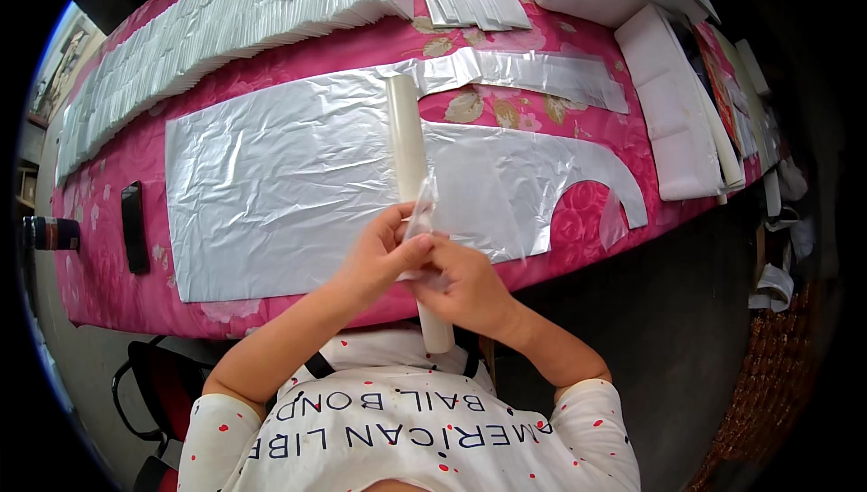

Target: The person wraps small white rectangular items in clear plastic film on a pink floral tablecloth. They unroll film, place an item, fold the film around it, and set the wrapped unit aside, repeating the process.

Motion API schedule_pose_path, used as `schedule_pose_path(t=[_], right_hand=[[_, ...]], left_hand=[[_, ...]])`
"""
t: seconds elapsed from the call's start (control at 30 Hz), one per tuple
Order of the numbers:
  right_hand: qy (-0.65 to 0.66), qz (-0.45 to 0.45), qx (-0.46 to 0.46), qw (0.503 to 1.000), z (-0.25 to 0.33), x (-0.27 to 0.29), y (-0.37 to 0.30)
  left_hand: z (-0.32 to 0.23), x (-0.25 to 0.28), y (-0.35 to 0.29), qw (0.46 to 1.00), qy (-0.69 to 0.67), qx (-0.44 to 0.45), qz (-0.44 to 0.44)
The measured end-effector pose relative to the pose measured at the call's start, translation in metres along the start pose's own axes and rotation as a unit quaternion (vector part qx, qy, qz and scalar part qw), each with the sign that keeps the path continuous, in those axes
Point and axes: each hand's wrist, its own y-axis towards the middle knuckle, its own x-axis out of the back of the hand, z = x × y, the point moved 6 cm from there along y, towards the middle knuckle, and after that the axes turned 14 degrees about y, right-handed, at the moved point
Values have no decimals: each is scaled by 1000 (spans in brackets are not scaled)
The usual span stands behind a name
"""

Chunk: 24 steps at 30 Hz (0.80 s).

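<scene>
My left hand and my right hand meet over the near half of a long pale roll. Fingers of both are closed on a crumpled piece of clear plastic film, which sticks up between them. Whether the film joins the roll is hidden by my hands. Beneath lies a wide silvery-white plastic sheet, spread flat and wrinkled, shaped like an apron with a curved cutout at its right end. The roll crosses this sheet, and its near end hangs past the table edge towards my body.
Long rows of folded white packets fill the far left, with a small stack beside them. A folded plastic strip lies behind the sheet. White foam boxes stand right; a black phone and a dark jar sit left.
</scene>
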Motion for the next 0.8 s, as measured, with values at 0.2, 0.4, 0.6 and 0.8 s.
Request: schedule_pose_path(t=[0.2,0.4,0.6,0.8], right_hand=[[-154,41,127,979,13,-25,-21],[-338,9,-161,927,-20,-10,-41],[-195,16,-313,929,-53,-16,-54],[-172,26,-326,929,-51,-14,-56]], left_hand=[[0,124,-40,981,152,107,-44],[-12,240,-93,842,487,72,-221],[-72,162,-86,603,722,-177,-289],[-24,51,-11,720,604,-304,-156]])
